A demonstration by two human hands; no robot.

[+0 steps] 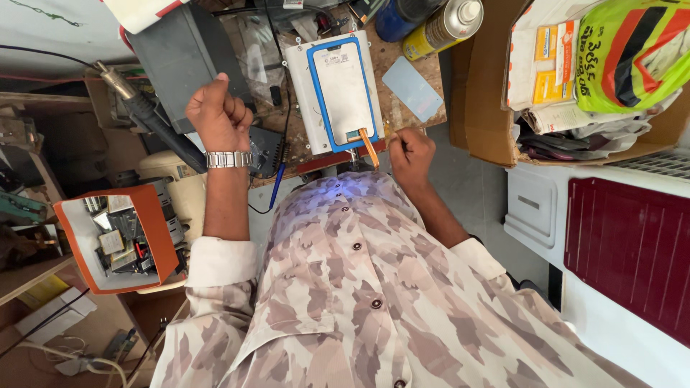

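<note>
Phone screen (343, 85), one, lies on a white plate (300, 93) at the desk's near edge, its orange ribbon (369, 146) overhanging. Right hand (411, 154) pinches a thin tool beside the ribbon; left hand (219, 115) is fisted, empty. Step judged: ribbon work; next needs fine control. Two cans (431, 21) stand at the far edge.

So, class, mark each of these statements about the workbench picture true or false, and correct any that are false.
1. The left hand wears a metal wristwatch. True.
2. The phone screen panel has a red frame. False: its frame is blue.
3. The right hand is beside the orange flex cable. True.
4. The left hand is spread flat. False: it is closed in a fist.
5. The spray can lies on the floor. False: it lies on the bench.
</note>
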